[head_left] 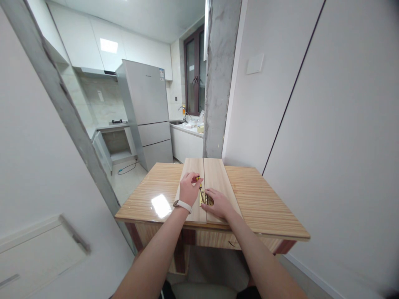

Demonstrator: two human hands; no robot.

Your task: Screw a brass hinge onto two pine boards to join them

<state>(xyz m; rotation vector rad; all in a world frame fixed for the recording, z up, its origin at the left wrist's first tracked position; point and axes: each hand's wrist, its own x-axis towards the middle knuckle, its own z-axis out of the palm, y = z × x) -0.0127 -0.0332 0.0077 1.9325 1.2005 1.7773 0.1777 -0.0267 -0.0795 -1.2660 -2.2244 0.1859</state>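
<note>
Left grip [190, 185] pinches a yellow-and-black-handled screwdriver [198, 178] above a brass-coloured metal hinge [201, 202] on pale wooden boards [216, 174], while the right grip [220, 204], closure unclear, touches the hinge, apparently steadying it.

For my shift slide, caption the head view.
Left hand gripping a yellow-handled screwdriver, right hand at a gold-coloured hinge on two boards.

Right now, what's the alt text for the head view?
A left hand holds a yellow-handled screwdriver at a golden hinge; the right hand touches the hinge. Two pale boards lie beneath, on a wooden table.
</note>
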